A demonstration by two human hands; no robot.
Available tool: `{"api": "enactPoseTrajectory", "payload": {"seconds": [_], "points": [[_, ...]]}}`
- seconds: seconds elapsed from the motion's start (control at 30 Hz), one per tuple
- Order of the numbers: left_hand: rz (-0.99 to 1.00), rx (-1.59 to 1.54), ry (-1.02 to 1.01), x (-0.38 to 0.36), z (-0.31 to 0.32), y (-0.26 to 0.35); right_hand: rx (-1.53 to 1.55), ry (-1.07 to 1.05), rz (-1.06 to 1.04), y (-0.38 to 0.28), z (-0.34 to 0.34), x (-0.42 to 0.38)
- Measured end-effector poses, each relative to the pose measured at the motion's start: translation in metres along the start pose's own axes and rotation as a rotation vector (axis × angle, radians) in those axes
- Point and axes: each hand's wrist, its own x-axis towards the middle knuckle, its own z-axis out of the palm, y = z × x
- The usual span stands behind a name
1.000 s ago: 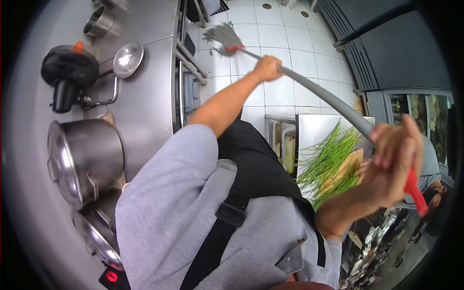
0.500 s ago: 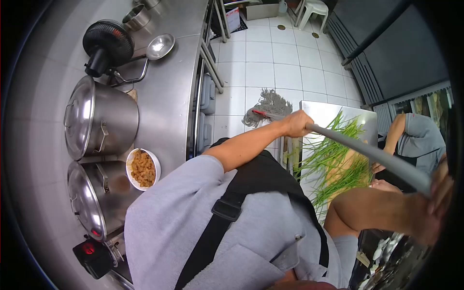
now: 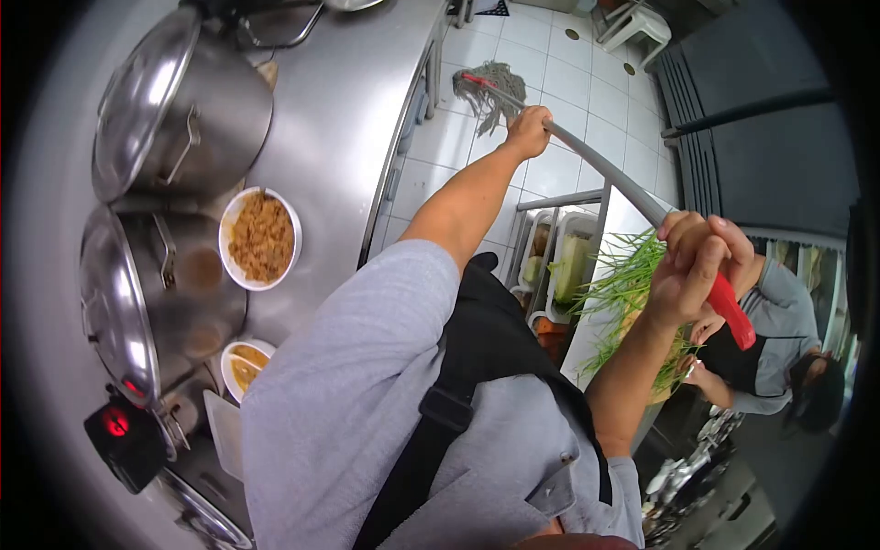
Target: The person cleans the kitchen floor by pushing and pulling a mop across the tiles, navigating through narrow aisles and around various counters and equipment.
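A mop with a long grey handle (image 3: 605,169) slants across the view. Its grey string head (image 3: 500,90), with a red clamp, rests on the white tiled floor. My left hand (image 3: 530,131) is closed round the lower part of the handle, not far above the strings. Near the red-tipped top end (image 3: 731,312), my right hand (image 3: 697,266) is wrapped round the handle, its thumb and fingers showing. Long green stalks (image 3: 632,284) lie on a metal worktable, below and beside my right hand.
A steel counter (image 3: 339,119) on the left bears large lidded pots (image 3: 215,119) and a white bowl of brown food (image 3: 260,238). Vegetable trays (image 3: 573,266) stand beside the worktable. A co-worker (image 3: 779,321) stands at its right. A white stool (image 3: 639,29) is farther back.
The view has shifted, with the counter bowl and mop head now higher in it. My right hand has come inward from the far right edge, bringing the handle's red end into view.
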Motion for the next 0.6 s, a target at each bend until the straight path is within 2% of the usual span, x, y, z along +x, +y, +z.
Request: {"api": "enactPoseTrajectory", "payload": {"seconds": [0.1, 0.13, 0.2, 0.23, 0.27, 0.3, 0.33, 0.37, 0.47, 0.6], "points": [[-0.002, 0.052, 0.087, -0.042, -0.022, 0.019, -0.043, -0.038, 0.001, -0.031, 0.007, 0.002], [0.094, 0.044, 0.198, -0.055, -0.023, 0.025, -0.048, -0.073, 0.045, -0.048, 0.001, 0.009], [0.239, -0.014, 0.291, -0.081, -0.045, 0.058, 0.014, -0.035, 0.089, -0.086, -0.009, 0.031], [0.255, -0.064, 0.289, -0.098, -0.056, 0.077, 0.069, -0.019, 0.087, -0.108, -0.014, 0.045], [0.273, -0.115, 0.285, -0.118, -0.065, 0.095, 0.129, -0.101, 0.087, -0.130, -0.023, 0.057], [0.298, -0.138, 0.238, -0.139, -0.072, 0.107, 0.188, -0.183, 0.093, -0.152, -0.032, 0.070], [0.325, -0.159, 0.190, -0.162, -0.080, 0.118, 0.208, -0.354, 0.057, -0.170, -0.068, 0.079], [0.332, -0.188, 0.145, -0.187, -0.087, 0.128, 0.221, -0.397, 0.054, -0.192, -0.076, 0.086], [0.362, -0.349, -0.066, -0.246, -0.114, 0.145, 0.227, -0.382, 0.032, -0.236, -0.063, 0.090], [0.493, -0.344, -0.120, -0.256, -0.113, 0.146, 0.237, -0.298, 0.014, -0.268, -0.053, 0.071]]}}
